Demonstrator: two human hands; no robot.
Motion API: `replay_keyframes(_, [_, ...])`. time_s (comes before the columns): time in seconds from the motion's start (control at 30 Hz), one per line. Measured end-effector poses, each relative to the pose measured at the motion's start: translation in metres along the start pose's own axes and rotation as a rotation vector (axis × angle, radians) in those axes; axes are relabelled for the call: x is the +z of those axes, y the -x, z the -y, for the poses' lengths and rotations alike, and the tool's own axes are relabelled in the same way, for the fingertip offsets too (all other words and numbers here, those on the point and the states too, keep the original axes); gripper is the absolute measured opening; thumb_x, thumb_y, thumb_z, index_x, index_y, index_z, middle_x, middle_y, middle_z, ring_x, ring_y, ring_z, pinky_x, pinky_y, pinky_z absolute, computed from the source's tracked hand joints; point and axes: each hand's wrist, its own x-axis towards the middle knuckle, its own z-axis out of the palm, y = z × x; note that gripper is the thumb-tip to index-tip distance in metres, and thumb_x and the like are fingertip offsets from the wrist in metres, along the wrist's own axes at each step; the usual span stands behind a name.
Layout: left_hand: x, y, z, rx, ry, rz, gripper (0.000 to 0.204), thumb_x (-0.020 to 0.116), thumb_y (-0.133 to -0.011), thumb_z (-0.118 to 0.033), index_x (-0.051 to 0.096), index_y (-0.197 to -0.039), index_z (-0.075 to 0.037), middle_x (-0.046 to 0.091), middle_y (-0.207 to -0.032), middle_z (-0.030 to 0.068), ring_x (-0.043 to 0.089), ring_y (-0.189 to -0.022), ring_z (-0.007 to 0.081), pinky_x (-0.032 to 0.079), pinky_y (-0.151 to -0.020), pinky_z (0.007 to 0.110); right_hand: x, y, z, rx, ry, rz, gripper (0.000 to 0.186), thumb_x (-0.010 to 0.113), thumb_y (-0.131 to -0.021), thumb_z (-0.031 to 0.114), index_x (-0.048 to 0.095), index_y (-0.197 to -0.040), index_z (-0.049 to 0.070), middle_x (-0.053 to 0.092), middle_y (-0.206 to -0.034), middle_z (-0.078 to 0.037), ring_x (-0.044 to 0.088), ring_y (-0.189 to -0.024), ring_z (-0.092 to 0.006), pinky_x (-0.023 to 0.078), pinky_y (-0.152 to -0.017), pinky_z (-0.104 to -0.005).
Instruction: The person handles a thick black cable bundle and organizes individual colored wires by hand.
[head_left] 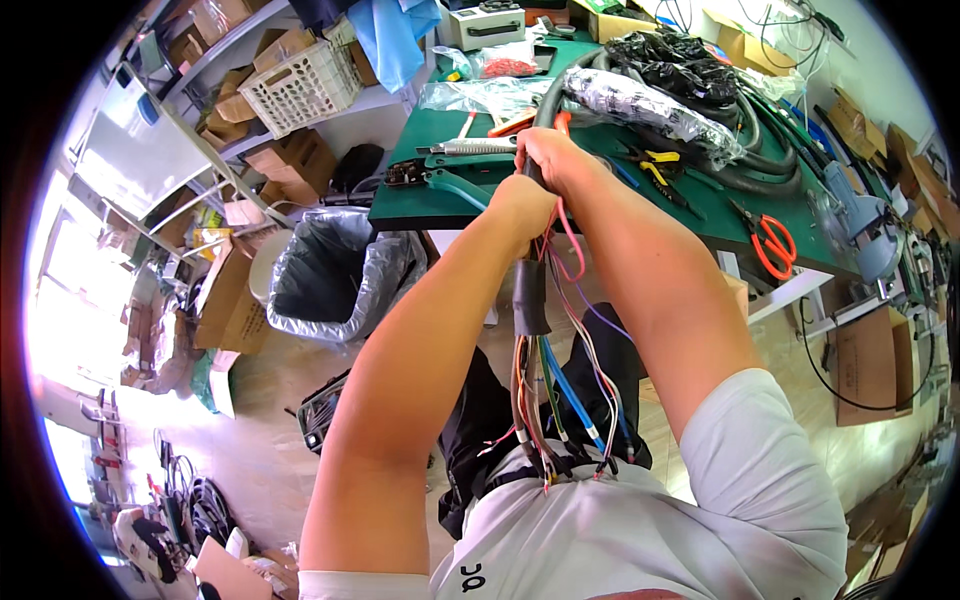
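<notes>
Both my hands are closed around a thick dark cable (549, 108) at the table's near edge. My left hand (522, 212) grips lower, close to my body. Just above it and slightly to the right, my right hand (550, 157) wraps the cable. Below my fists hangs a dark grey sleeve (531, 298) around the wire bundle. Loose coloured wires (570, 395) fan out of it down to my lap: blue, brown, white, purple and others. A pink wire (574, 250) loops beside my left hand. My fingertips are mostly hidden.
On the green table (720, 215) lie a utility knife (475, 147), teal-handled pliers (455, 185), yellow-black pliers (660, 178) and red-handled cutters (772, 245). Coiled cable (775, 165) and a plastic-wrapped bundle (650, 105) fill the back. A lined bin (335, 275) stands left.
</notes>
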Motion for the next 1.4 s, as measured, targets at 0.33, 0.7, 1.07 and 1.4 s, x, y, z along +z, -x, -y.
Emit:
replay_keyframes(0.33, [-0.019,-0.009,0.041,0.014,0.348,0.276,0.015,0.061,-0.084,-0.009,0.052,-0.073,-0.005,0.05,-0.062,0.0036,0.047,-0.048,0.0119,0.039,-0.044,0.028,0.016,0.013,-0.011,-0.148,0.148,-0.296,0.019,0.052,-0.089,0.005,0.058,-0.103,-0.006,0.059,-0.077,-0.015,0.059,-0.06,-0.0234,0.053,-0.054,-0.041])
replay_keyframes(0.7, [0.03,-0.01,0.064,0.066,1.008,0.49,0.012,0.047,-0.089,-0.008,0.05,-0.078,-0.009,0.04,-0.065,-0.0053,0.034,-0.05,0.0051,0.03,-0.045,0.021,-0.004,0.011,-0.009,-0.163,1.143,-0.323,0.022,0.051,-0.084,0.013,0.072,-0.088,0.007,0.073,-0.08,-0.003,0.069,-0.071,-0.0164,0.053,-0.066,-0.0329])
replay_keyframes(1.07, [0.028,-0.007,0.048,0.03,0.691,0.286,0.007,0.059,-0.083,-0.007,0.052,-0.081,-0.004,0.05,-0.066,0.002,0.046,-0.051,0.0118,0.04,-0.047,0.028,-0.022,0.006,-0.008,-0.426,1.31,-0.396,0.027,0.051,-0.084,0.018,0.072,-0.096,0.004,0.072,-0.083,-0.011,0.07,-0.071,-0.0228,0.055,-0.07,-0.0347])
replay_keyframes(1.4, [0.008,-0.003,0.049,0.146,0.03,0.015,0.027,0.061,-0.08,-0.014,0.056,-0.063,0.006,0.052,-0.057,0.0112,0.049,-0.043,0.0215,0.039,-0.043,0.036,-0.073,0.186,-0.132,-0.939,0.599,-0.431,0.041,0.053,-0.098,0.038,0.063,-0.104,-0.002,0.07,-0.089,-0.014,0.066,-0.079,-0.0204,0.052,-0.072,-0.0323])
